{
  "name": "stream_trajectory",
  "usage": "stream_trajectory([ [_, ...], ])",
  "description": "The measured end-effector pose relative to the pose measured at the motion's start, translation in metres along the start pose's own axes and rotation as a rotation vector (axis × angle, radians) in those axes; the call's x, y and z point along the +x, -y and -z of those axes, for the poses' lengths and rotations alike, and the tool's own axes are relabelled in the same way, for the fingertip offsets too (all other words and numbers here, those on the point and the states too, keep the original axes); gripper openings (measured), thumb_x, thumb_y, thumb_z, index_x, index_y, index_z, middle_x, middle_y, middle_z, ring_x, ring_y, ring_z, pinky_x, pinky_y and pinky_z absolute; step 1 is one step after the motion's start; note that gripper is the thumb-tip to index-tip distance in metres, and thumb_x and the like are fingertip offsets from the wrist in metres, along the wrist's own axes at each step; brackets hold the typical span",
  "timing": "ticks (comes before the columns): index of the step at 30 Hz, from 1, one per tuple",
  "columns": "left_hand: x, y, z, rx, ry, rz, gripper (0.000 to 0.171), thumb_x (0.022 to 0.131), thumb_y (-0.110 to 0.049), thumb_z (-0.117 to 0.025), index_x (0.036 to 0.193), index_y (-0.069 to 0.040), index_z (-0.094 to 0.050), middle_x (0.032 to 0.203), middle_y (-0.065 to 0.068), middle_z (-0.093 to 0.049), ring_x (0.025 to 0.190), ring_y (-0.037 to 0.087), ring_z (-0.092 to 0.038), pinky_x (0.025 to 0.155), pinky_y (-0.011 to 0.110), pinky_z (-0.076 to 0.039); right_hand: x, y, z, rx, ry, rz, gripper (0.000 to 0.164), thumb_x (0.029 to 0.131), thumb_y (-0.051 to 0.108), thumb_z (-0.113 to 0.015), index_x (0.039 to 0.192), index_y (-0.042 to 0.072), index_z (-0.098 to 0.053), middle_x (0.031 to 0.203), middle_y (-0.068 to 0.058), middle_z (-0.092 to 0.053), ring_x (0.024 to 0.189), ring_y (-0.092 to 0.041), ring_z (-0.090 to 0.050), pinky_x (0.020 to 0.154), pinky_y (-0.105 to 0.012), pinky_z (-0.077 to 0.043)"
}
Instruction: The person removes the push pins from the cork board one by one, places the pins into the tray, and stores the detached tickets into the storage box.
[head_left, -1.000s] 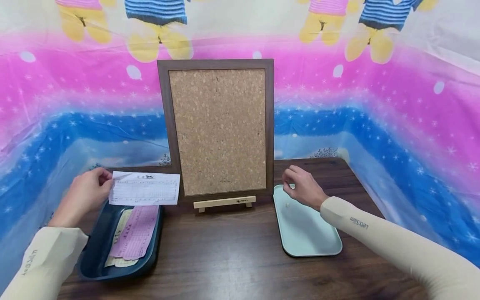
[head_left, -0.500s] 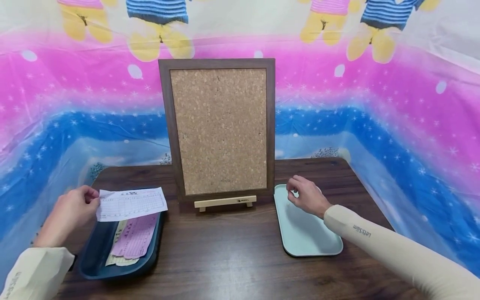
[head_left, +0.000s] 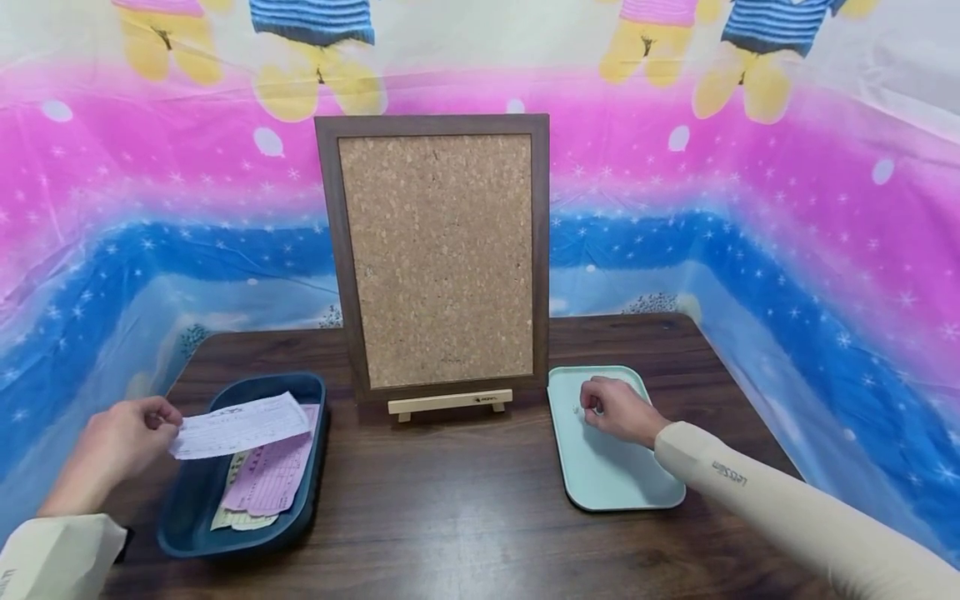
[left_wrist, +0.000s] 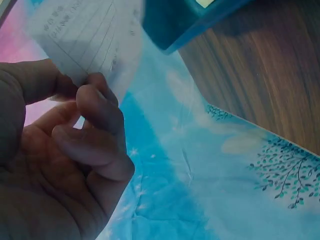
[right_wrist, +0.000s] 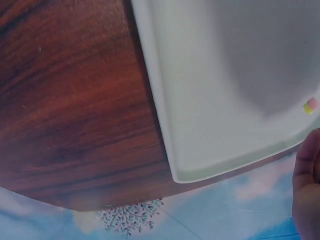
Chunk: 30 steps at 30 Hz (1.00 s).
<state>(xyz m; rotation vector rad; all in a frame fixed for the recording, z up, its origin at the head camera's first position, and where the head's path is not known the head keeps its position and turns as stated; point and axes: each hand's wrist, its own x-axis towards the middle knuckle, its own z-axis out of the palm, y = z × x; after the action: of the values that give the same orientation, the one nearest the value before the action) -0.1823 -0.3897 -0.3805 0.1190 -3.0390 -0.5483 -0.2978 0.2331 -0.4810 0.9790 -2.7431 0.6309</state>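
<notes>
My left hand (head_left: 123, 446) pinches a white printed paper slip (head_left: 240, 427) by its left end. The slip is held tilted above the dark blue tray (head_left: 171, 533), in which a pink slip (head_left: 273, 479) overlaps pale yellow slips (head_left: 225, 521). Seen from the left wrist, thumb and index finger grip the slip's (left_wrist: 90, 35) corner. Over the pale green tray (head_left: 622, 492) is my right hand (head_left: 618, 410), its fingers bent beside tiny pale pieces (head_left: 577, 409). The right wrist view shows pink and yellow bits (right_wrist: 311, 105) near the fingers; whether the fingertips hold anything is hidden.
A cork board (head_left: 442, 258) in a brown frame stands upright at the middle back, with a light wooden foot (head_left: 450, 404) before it. Everything stands on a dark wooden table (head_left: 450, 517). A printed cloth (head_left: 637, 167) hangs behind and at both sides.
My left hand has moved left and down with the white slip, which now tilts flatter over the blue tray. My right hand has lowered and shifted slightly right over the green tray.
</notes>
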Motion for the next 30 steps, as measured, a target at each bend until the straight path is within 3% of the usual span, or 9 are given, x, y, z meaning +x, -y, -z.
stream_trajectory([
  [7,0.002,-0.003,-0.002,0.0,0.196,0.092,0.024,0.089,-0.011,-0.054,0.097,0.01,-0.065,0.088,0.024,-0.061,0.069,0.027,-0.049,0.055,0.036,-0.037,-0.002,-0.003,-0.006,0.016,0.062,-0.044,0.02,0.073,-0.001,-0.068,0.072,0.016,-0.057,0.069,0.009,-0.05,0.062,-0.005,-0.045,0.056,-0.025,-0.041],
  [13,0.003,-0.004,-0.009,-0.026,0.266,0.113,0.023,0.087,-0.006,-0.054,0.1,0.011,-0.063,0.093,0.027,-0.06,0.069,0.025,-0.05,0.054,0.035,-0.039,-0.002,-0.006,-0.012,0.036,0.082,-0.072,0.019,0.075,0.0,-0.069,0.073,0.016,-0.058,0.071,0.009,-0.052,0.062,-0.004,-0.048,0.057,-0.024,-0.043],
  [21,-0.004,-0.012,-0.024,-0.014,0.244,-0.02,0.012,0.088,-0.012,-0.065,0.085,-0.001,-0.067,0.074,0.005,-0.061,0.062,0.019,-0.049,0.054,0.036,-0.041,-0.002,-0.007,-0.017,0.062,0.089,-0.058,0.016,0.075,-0.003,-0.068,0.076,0.012,-0.062,0.072,0.009,-0.054,0.063,-0.004,-0.049,0.057,-0.025,-0.044],
  [24,-0.006,-0.017,-0.029,-0.007,0.281,-0.046,0.008,0.087,-0.011,-0.065,0.082,-0.005,-0.067,0.072,0.001,-0.06,0.06,0.017,-0.048,0.054,0.034,-0.04,-0.002,-0.006,-0.018,0.064,0.088,-0.055,0.016,0.074,-0.004,-0.068,0.076,0.011,-0.062,0.071,0.008,-0.054,0.063,-0.004,-0.05,0.057,-0.024,-0.044],
  [30,-0.01,-0.022,-0.038,-0.03,0.426,-0.131,0.009,0.085,-0.01,-0.067,0.076,-0.012,-0.069,0.07,-0.002,-0.06,0.061,0.015,-0.047,0.056,0.033,-0.04,-0.001,-0.005,-0.021,0.056,0.086,-0.077,0.016,0.074,-0.003,-0.068,0.076,0.012,-0.063,0.071,0.008,-0.055,0.063,-0.004,-0.05,0.057,-0.024,-0.044],
])
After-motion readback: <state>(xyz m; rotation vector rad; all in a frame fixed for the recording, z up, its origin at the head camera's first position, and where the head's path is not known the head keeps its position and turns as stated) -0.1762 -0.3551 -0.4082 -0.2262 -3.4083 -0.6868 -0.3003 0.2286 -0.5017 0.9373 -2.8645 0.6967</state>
